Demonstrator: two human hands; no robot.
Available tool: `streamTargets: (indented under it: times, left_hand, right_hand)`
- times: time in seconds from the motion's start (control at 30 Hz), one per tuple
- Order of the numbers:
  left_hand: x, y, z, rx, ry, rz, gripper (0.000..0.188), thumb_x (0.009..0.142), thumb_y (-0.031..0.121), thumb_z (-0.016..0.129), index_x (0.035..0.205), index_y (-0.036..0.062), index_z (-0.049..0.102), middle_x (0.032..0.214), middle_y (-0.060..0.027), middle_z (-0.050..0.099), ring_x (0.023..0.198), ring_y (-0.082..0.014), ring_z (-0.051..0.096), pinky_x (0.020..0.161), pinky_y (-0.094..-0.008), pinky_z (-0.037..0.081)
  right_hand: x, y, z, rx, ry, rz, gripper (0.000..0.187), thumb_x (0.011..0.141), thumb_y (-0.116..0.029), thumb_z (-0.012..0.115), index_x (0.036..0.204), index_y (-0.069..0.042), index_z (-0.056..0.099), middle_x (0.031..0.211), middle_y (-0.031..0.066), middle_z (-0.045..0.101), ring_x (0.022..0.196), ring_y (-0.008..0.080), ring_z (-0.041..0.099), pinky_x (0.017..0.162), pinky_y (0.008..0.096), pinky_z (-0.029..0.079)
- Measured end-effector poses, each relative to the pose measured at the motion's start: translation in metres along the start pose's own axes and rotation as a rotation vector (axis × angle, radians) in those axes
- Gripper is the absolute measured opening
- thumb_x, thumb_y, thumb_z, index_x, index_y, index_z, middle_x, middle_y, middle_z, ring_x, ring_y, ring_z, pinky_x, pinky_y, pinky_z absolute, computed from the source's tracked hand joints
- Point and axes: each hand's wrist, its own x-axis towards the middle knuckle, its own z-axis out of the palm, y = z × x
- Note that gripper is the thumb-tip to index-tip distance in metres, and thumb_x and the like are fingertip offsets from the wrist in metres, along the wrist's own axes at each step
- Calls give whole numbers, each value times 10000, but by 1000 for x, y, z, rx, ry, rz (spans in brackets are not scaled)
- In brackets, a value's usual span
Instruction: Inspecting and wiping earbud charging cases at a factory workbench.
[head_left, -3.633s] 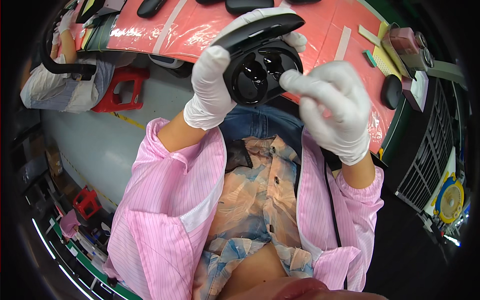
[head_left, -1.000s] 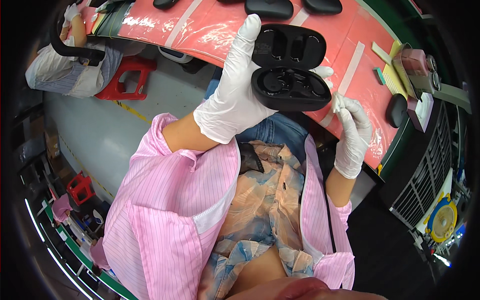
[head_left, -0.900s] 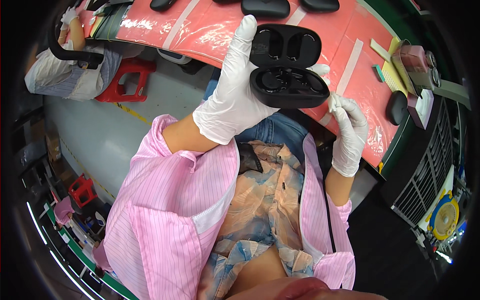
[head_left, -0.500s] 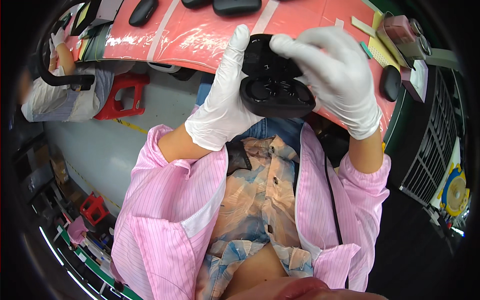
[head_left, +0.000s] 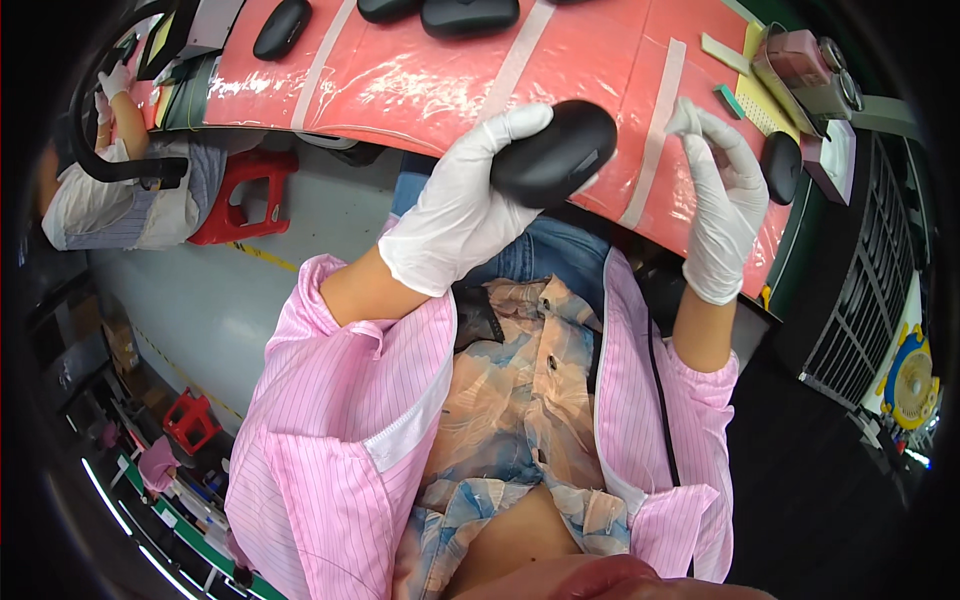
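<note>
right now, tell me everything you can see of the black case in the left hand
The black case is a rounded oval, smooth and matte, seemingly plastic. A small greyish rectangular patch marks its side toward the right. It appears closed, so its inside is hidden. It sits tilted in the gloved left hand, thumb along its upper left, the other fingers mostly hidden behind, and appears against the near edge of the red-covered table.

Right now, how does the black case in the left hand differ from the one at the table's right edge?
The held case sits in the left hand; the edge case rests on the pink-covered table. The held case looks larger here, the edge case smaller. Both are black and rounded.
</note>
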Motion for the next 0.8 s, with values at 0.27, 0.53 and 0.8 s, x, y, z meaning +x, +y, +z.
streamTargets:
  times: [0.27, 0.53, 0.8]
  left_hand:
    - [5, -8, -10, -36, 214, -102, 454, 988, 354, 488, 1185, -49, 557, 1057, -220, 652, 897, -297, 676, 709, -317, 612]
    - [2, -1, -11, -95, -56, -325, 363, 972, 288, 540, 1167, -15, 588, 1000, -168, 677, 768, -243, 689, 600, -293, 598]
    - [4, -12, -5, 1071, -101, 523, 759, 814, 42, 717, 1459, 54, 316, 1236, -158, 597, 1126, -262, 614, 870, -319, 558]
  right_hand:
    - [-31, -19, 53, -562, -129, -703, 374, 689, 49, 663, 1029, -89, 738, 832, 40, 582, 698, 172, 556, 617, 277, 453]
    - [-15, 5, 32, -20, -124, -47, 265, 915, 38, 533, 1138, 10, 673, 958, 20, 576, 844, 93, 558, 768, 226, 438]
    - [-18, 2, 13, 567, 3, 472, 298, 912, 13, 575, 1204, 65, 609, 1038, 61, 666, 831, 88, 550, 806, 233, 466]
